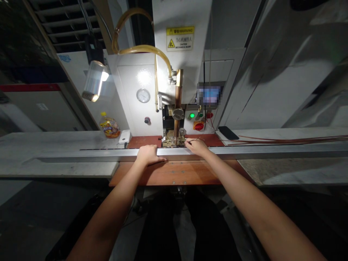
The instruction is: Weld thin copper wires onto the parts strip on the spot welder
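A long silvery metal bar (92, 154) lies crosswise on the bench in front of a machine. Over its top, left of centre, my left hand (148, 154) is closed, with the thumb along the bar's near face. My right hand (197, 146) rests at the bar's far edge, right of the upright copper electrode (177, 127). Its fingers pinch a thin dark wire (193, 140) close to the electrode's lower end. Below that end sits a small brass-coloured fixture (170, 139), partly hidden behind the bar.
A lamp (95, 80) shines from the left. On the bench stand a bottle (109, 125) and a white box (125, 136). A dark phone (228, 132) lies at right beside several thin brown rods (285, 139). The machine carries a gauge (143, 95) and a red switch (198, 125).
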`<state>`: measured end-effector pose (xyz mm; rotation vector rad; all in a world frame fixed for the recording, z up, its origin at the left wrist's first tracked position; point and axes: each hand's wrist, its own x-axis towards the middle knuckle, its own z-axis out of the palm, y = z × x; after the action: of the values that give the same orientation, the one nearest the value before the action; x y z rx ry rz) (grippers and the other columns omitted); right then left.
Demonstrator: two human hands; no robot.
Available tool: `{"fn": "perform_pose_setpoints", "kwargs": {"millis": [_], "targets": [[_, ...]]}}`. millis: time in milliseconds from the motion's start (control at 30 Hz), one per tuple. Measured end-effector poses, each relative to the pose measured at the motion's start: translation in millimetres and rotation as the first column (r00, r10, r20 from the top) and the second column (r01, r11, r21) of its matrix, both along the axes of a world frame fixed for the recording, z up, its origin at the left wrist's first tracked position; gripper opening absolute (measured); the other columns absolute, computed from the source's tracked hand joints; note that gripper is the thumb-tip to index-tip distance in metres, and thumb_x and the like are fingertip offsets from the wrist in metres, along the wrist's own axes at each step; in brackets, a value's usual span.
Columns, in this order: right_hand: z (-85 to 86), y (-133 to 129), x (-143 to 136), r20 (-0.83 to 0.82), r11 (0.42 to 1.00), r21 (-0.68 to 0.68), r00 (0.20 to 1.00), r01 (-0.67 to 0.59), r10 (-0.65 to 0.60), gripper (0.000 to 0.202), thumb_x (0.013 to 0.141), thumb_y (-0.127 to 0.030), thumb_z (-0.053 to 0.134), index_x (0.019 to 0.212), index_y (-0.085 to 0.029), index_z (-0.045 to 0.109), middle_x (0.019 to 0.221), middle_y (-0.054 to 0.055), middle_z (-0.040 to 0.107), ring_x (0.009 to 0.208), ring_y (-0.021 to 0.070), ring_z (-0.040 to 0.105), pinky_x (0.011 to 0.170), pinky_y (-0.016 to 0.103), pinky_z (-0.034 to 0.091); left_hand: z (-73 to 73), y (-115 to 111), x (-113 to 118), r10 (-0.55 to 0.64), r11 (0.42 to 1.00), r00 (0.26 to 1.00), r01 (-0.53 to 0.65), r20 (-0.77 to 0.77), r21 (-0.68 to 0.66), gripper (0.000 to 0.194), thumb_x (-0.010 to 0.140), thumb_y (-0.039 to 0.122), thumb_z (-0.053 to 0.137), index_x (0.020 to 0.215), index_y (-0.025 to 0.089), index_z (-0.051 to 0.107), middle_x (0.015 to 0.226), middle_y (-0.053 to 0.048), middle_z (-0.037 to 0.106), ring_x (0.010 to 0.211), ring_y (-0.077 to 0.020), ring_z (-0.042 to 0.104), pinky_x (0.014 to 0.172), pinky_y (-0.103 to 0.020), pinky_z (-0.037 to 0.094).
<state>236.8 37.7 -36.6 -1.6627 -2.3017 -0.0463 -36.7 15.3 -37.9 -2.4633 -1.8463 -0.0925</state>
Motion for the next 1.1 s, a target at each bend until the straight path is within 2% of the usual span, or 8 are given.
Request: {"fn": "perform_pose_setpoints", "kwargs": {"millis": [167,333,467,567,667,867,967,1100], "targets": [[-2.7,3,3,-0.051,0.997,-0.042,0.997,-0.067,0.065,0.037,0.095,-0.040,0.031,0.093,-0.026,0.065,0.094,0.002,0.073,0.087,0.0168,0.063,0.072,0.023,0.036,-2.2,1,-1,-0.002,1.000,1.000,0.002,-0.005,0.020,0.082,0.056,0.090,0.046,0.096,0.021,0.063,0.100,-0.014,0.070,0.097,-0.0348,0.063,0.083,-0.041,0.045],[-2.8,2,2,-0.052,0.996,-0.048,0.996,-0.078,0.076,0.036,0.095,-0.040,0.032,0.092,-0.026,0.065,0.097,0.002,0.072,0.088,0.0161,0.062,0.073,0.022,0.036,-1.9,2,-1,-0.009,1.000,1.000,0.009,0.000,0.007,0.083,0.056,0.090,0.046,0.098,0.021,0.063,0.102,-0.014,0.069,0.097,-0.0352,0.063,0.083,-0.041,0.044],[-0.5,1,1,-0.029,0.996,-0.050,0.997,-0.079,0.078,0.035,0.095,-0.038,0.033,0.095,-0.027,0.066,0.102,0.003,0.071,0.092,0.0171,0.062,0.076,0.023,0.038,-0.6,2,-2,-0.024,1.000,0.999,0.024,0.021,-0.016,0.088,0.054,0.089,0.050,0.111,0.023,0.062,0.110,-0.014,0.068,0.104,-0.0352,0.060,0.087,-0.041,0.042],[0.9,-1,0,-0.019,0.996,-0.051,0.997,-0.076,0.075,0.035,0.095,-0.038,0.033,0.096,-0.026,0.066,0.104,0.003,0.071,0.094,0.0176,0.062,0.077,0.023,0.038,-0.9,2,-3,-0.059,0.998,0.997,0.058,0.048,0.006,0.097,0.053,0.086,0.056,0.126,0.024,0.054,0.123,-0.014,0.062,0.114,-0.0352,0.055,0.094,-0.040,0.039],[0.9,-1,1,-0.014,0.996,-0.047,0.998,-0.069,0.069,0.034,0.095,-0.037,0.033,0.097,-0.026,0.065,0.105,0.002,0.071,0.094,0.0172,0.063,0.077,0.024,0.038,-0.6,1,-6,-0.103,0.994,0.991,0.100,0.088,0.045,0.103,0.051,0.083,0.061,0.132,0.022,0.048,0.131,-0.014,0.057,0.121,-0.0354,0.049,0.099,-0.041,0.036],[1.1,-3,0,-0.019,0.998,-0.040,0.998,-0.054,0.053,0.034,0.095,-0.037,0.033,0.097,-0.027,0.065,0.106,0.003,0.071,0.093,0.0178,0.063,0.077,0.024,0.038,9.3,-2,-19,-0.165,0.986,0.960,0.153,0.227,0.069,0.095,0.058,0.069,0.070,0.137,0.022,0.042,0.136,-0.010,0.052,0.124,-0.0295,0.047,0.100,-0.036,0.039],[3.1,-4,0,-0.019,0.998,-0.040,0.999,-0.051,0.051,0.033,0.095,-0.036,0.033,0.095,-0.027,0.065,0.105,0.002,0.071,0.092,0.0177,0.063,0.076,0.024,0.038,13.2,-3,-28,-0.144,0.989,0.971,0.137,0.191,0.049,0.093,0.058,0.068,0.071,0.135,0.023,0.044,0.135,-0.010,0.053,0.124,-0.0308,0.046,0.101,-0.038,0.037],[5.2,-6,-1,-0.015,0.998,-0.049,0.999,-0.044,0.044,0.033,0.095,-0.037,0.034,0.095,-0.027,0.065,0.104,0.002,0.071,0.091,0.0174,0.064,0.074,0.024,0.038,10.9,2,-44,-0.084,0.996,0.988,0.079,0.129,0.043,0.097,0.056,0.073,0.068,0.135,0.023,0.045,0.137,-0.012,0.051,0.125,-0.0333,0.046,0.100,-0.039,0.037]]}}
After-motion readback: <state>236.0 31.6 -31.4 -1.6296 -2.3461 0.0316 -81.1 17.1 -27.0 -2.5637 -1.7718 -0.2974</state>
